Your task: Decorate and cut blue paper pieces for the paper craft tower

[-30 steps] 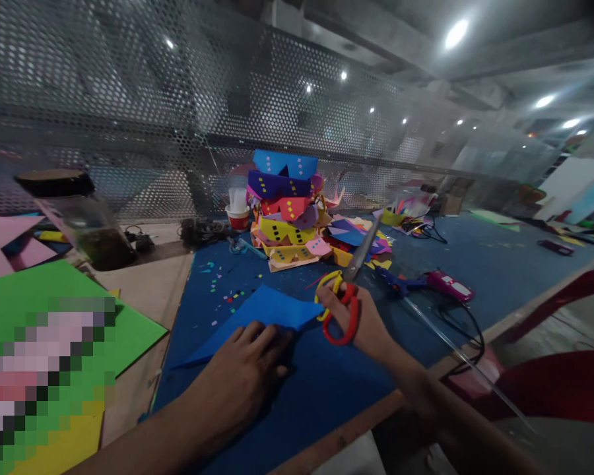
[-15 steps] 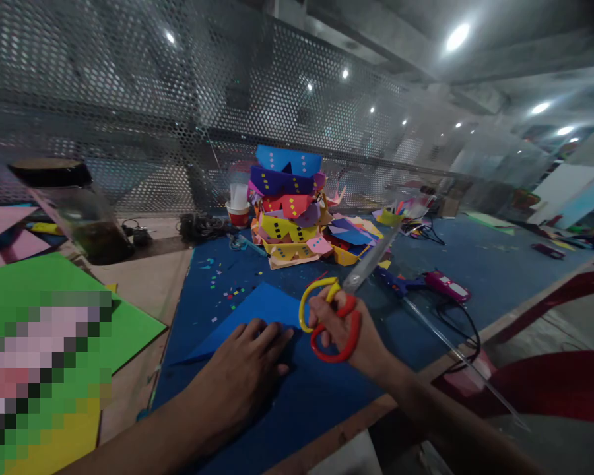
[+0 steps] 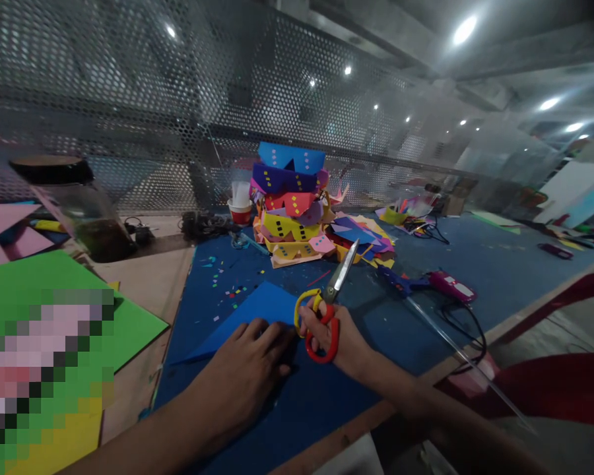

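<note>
My left hand [image 3: 247,369] lies flat, fingers spread, pressing on a folded blue paper sheet [image 3: 250,311] on the blue table mat [image 3: 327,389]. My right hand [image 3: 339,336] grips a pair of scissors [image 3: 324,310] with yellow and red handles. Their blades are closed and point up and away, toward the paper pile. The scissors are right beside the blue sheet's right edge, close to my left fingertips.
A tall pile of coloured folded paper pieces [image 3: 290,198] stands at the back of the mat. A glue gun [image 3: 426,282] with a cable lies to the right. A dark-lidded jar [image 3: 74,208] and green card [image 3: 44,290] are at left. Perforated metal screen [image 3: 153,105] behind.
My right hand has brought the scissors down and left, closer to the blue sheet and my left hand. The left hand has stayed on the paper.
</note>
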`<action>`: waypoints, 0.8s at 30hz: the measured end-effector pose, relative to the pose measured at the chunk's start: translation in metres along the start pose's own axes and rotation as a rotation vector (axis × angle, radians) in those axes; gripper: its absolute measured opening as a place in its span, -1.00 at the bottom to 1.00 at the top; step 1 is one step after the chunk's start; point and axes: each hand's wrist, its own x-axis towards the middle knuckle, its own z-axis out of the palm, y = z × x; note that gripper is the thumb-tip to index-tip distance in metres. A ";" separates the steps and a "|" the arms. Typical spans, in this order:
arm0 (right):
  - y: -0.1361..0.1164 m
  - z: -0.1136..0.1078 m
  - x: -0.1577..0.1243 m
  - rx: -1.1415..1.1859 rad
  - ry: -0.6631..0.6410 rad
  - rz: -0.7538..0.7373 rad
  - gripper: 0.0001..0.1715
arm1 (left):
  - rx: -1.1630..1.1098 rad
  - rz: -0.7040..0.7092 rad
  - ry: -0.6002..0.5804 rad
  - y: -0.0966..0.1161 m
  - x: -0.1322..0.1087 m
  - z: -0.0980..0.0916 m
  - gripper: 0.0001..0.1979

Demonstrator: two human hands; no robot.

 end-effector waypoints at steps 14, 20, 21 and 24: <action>-0.007 -0.012 -0.003 -0.035 0.003 0.007 -0.51 | 0.029 0.009 -0.012 -0.001 -0.001 0.002 -0.56; -0.005 -0.025 -0.004 -0.073 0.090 0.037 -0.47 | 0.023 0.007 -0.030 0.000 -0.001 0.001 -0.53; -0.003 -0.028 -0.004 -0.082 0.108 0.034 -0.45 | 0.021 0.009 -0.035 0.000 -0.001 0.000 -0.53; 0.002 -0.037 -0.004 -0.085 0.114 0.024 -0.44 | 0.014 0.009 -0.037 0.000 -0.001 -0.002 -0.53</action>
